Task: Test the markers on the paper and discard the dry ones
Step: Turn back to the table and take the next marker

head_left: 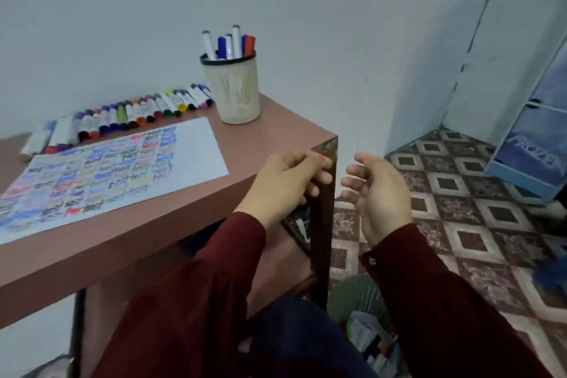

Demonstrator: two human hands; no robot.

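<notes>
Item: orange-tipped marker (320, 158), seemingly, pinched in the curled fingers of the left hand (285, 181), near side of the pen cup (233, 92). Right hand (379, 193) loose, empty. Waste bin (365, 328) well below the cup: clear the tabletop (276, 123) edge, then drop from directly above.

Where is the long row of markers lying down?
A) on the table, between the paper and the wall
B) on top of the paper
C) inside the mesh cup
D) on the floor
A: the row of markers lies on the table behind the paper, on the side nearer the wall, and to the left of the mesh cup.
</notes>
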